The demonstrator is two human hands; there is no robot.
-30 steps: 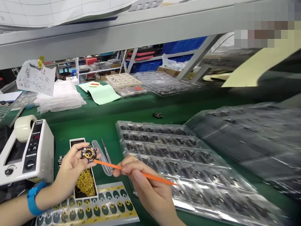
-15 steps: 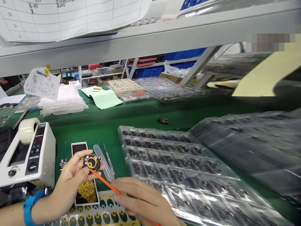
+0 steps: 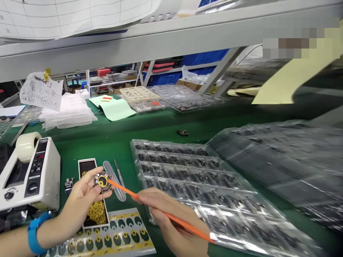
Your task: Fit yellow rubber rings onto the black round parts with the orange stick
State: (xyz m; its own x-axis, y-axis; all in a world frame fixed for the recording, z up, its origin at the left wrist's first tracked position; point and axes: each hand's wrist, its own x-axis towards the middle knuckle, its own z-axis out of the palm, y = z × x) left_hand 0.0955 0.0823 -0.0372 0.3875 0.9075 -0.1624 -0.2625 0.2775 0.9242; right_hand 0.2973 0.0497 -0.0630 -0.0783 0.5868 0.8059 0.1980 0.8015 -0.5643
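Two hands in the head view. Our left hand pinches the disc near its rim, thumb in front and fingers behind. The disc is held above the box, its flat face turned up toward the camera. A yellow ring shows on that face.

Our right hand is closed around the stick pen-fashion, thumb and fingers pressed to it. The stick's long axis runs slantwise: the tip points up and left, over the right part of the disc's face, and the rear end slopes down and right past the palm. We cannot tell whether the tip touches.

Surroundings: the box stands behind and below our left hand, which hides its middle; a heap of yellow rings fills its near end. The sheet of green and yellow shapes lies at the box's near end. Just right of the disc are a clear case and, beside it, tweezers, both lying lengthwise away from us. Our right hand covers part of the clear tray of dark parts. The tape dispenser stands to the left, apart from the disc.
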